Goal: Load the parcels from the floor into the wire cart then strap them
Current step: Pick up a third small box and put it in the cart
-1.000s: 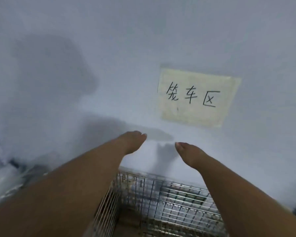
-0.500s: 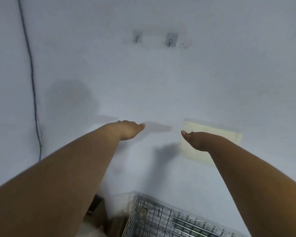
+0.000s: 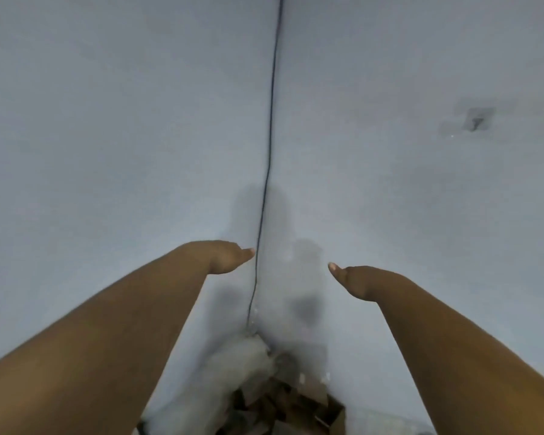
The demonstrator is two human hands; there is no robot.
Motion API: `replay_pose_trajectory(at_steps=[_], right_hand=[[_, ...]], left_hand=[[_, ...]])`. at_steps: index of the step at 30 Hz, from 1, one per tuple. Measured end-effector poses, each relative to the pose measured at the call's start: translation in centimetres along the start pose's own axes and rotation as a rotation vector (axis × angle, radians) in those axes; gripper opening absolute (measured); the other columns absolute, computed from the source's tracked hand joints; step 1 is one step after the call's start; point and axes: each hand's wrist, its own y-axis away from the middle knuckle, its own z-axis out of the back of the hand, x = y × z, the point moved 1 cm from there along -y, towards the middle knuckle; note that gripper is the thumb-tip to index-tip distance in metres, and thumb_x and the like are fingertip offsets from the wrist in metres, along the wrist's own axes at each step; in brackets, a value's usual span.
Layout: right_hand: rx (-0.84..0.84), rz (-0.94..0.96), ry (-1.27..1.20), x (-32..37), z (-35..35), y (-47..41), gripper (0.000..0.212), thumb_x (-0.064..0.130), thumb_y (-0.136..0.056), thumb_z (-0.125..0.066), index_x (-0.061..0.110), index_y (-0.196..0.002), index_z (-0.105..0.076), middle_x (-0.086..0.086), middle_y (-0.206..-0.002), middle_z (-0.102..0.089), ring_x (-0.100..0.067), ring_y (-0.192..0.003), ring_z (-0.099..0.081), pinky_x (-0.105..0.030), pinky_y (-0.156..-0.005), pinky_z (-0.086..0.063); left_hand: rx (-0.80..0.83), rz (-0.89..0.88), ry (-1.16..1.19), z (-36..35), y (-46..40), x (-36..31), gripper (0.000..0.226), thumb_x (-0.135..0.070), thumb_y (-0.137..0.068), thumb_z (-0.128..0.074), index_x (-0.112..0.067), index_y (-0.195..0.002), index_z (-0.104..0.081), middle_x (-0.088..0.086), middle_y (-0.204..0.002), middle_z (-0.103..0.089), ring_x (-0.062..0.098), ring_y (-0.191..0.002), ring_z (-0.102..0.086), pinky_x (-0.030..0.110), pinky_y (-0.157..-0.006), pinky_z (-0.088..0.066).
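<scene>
Pale grey-blue walls (image 3: 107, 120) meet in a corner that fills nearly the whole view; no writing, label or brand can be read anywhere; a thin black cable (image 3: 270, 127) runs down the corner seam from the top edge and passes just beside the left hand (image 3: 230, 257); high on the right-hand wall is a small blurred metal fitting (image 3: 478, 119), too indistinct to name further; both bare forearms reach forward from the bottom corners, well apart from each other, and cast soft shadows on the wall; the left hand is relaxed, fingers extended toward the cable and holding nothing; the right hand (image 3: 354, 279) is likewise loose, fingertips pointing inward, holding nothing; at the foot of the corner, between the forearms, lies a blurred heap of brown cardboard pieces (image 3: 299, 406) with crumpled whitish plastic wrap (image 3: 239, 362) on its left; whether any of these are parcels cannot be told.
</scene>
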Motion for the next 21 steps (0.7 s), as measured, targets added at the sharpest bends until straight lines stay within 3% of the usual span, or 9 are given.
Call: replay_pose_trajectory(at_steps=[8, 21], right_hand=[[0.055, 0.252, 0.030, 17.7, -2.2, -3.3, 0.076, 0.062, -0.098, -0.005, 0.015, -0.155, -0.023, -0.010, -0.162, -0.021, -0.028, -0.148, -0.022, -0.040, -0.120, -0.014], [0.060, 0.488, 0.108, 30.8, -2.9, -4.9, 0.074, 0.058, -0.100, -0.005, 0.012, -0.154, -0.025, -0.011, -0.161, -0.023, -0.028, -0.147, -0.023, -0.040, -0.120, -0.014]], left_hand=[[-0.072, 0.306, 0.105, 3.7, 5.9, 16.2, 0.072, -0.063, -0.099, -0.017, -0.017, -0.154, -0.025, 0.001, -0.162, -0.020, 0.020, -0.150, -0.017, 0.039, -0.119, -0.012], [-0.140, 0.571, 0.134, 4.3, 11.6, 26.2, 0.072, -0.062, -0.099, -0.016, -0.015, -0.153, -0.027, 0.003, -0.161, -0.023, 0.021, -0.149, -0.018, 0.040, -0.120, -0.012]])
